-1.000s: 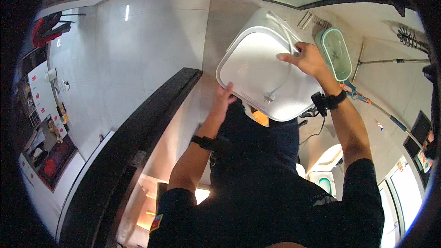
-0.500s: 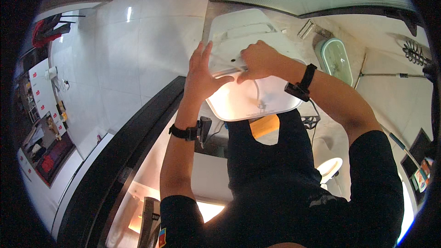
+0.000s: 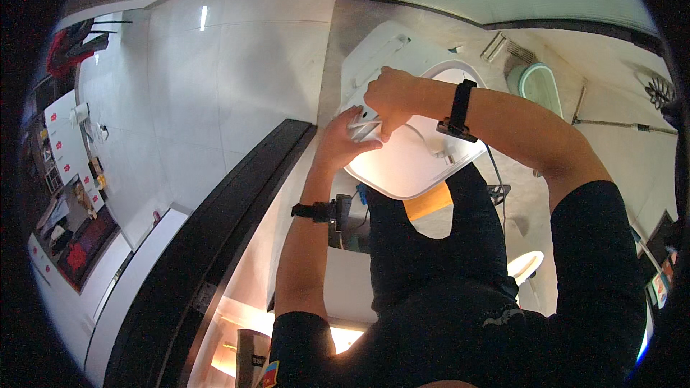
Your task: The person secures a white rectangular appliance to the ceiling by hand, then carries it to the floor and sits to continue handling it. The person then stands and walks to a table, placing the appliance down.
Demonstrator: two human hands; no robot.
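A white rounded plastic housing [image 3: 424, 187] lies tilted across my lap, its shallow basin facing up and lit from within. Inside the basin rest a pale cord and a small white plug-like piece [image 3: 444, 156]. My left hand [image 3: 341, 142] wraps the housing's left side, thumb on the inner side and fingers on the outer. Between them shows a pale grey strip [image 3: 366, 129]. Right beside it, my right hand [image 3: 395, 100] has curled fingers over the housing's wall, with the thumb pointing down into the basin. Both wrists wear black straps with small boxes.
A dark door frame [image 3: 208, 259] runs diagonally on the left. A light green tub [image 3: 540, 86] stands at the back right near a metal rack [image 3: 507, 47]. A yellow-brown seat [image 3: 429, 202] shows between my legs. Black cables hang near my right knee.
My left hand has closed onto the housing's left side, where before its fingers stood spread. The housing has turned clockwise and shifted right. My right hand keeps its hold.
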